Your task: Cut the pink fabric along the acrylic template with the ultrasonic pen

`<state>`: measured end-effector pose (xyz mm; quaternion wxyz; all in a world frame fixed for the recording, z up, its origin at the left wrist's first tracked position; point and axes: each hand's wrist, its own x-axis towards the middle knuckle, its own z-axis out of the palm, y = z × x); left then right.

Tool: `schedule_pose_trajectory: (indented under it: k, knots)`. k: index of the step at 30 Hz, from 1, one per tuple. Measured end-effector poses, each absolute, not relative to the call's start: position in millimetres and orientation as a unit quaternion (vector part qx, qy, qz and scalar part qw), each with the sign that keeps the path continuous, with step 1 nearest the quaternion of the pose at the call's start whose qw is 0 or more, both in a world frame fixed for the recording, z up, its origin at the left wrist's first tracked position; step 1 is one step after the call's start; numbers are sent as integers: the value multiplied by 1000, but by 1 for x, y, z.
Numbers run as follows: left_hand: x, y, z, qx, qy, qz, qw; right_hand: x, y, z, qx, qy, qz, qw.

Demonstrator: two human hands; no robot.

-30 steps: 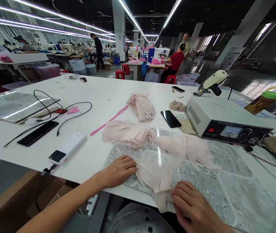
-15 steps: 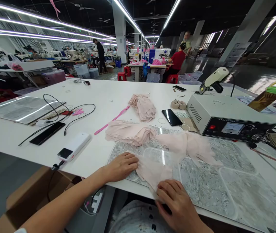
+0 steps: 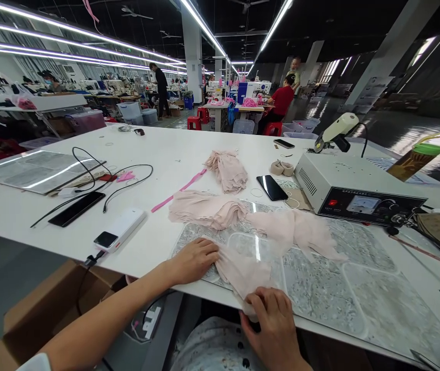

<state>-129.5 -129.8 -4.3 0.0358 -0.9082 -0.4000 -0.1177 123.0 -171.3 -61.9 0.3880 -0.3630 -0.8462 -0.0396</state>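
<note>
A thin pale pink fabric piece lies on a grey marble-patterned board at the table's front edge. At its upper left end, my left hand is closed, fingers together and curled over the cloth. My right hand pinches its lower end at the edge between thumb and fingers; the fingertips are partly hidden. Just beyond lie a folded stack of the same fabric and a loose spread of pieces. Farther back sits a gathered fabric bundle.
A control box with a dial stands at the right, near a green-lidded bottle. A black phone lies beside it. Leftward are a white power bank, another phone, cables and a pink strip. People work behind.
My right hand has shifted slightly left and down with the fabric's lower end in its pinch. The left hand stays nearly in place. The view has turned slightly.
</note>
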Motion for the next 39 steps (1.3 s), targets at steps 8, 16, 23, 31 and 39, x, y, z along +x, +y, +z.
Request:
schedule_pose_trajectory:
  k: [8, 16, 23, 31, 39]
  knots:
    - [-136, -139, 2, -901, -411, -134, 25, 137, -164, -57, -277, -873, -12, 400]
    - [-106, -146, -14, -921, -338, -190, -46, 150, -147, -44, -238, -890, 4, 388]
    - [-87, -143, -23, -921, -336, -188, -59, 157, -139, -41, -257, -894, 45, 366]
    - [-88, -147, -21, -904, -365, -211, -75, 169, -128, -35, -273, -888, 140, 342]
    - [-98, -136, -2, -832, -469, -287, -77, 161, -94, 6, -366, -793, 371, 316]
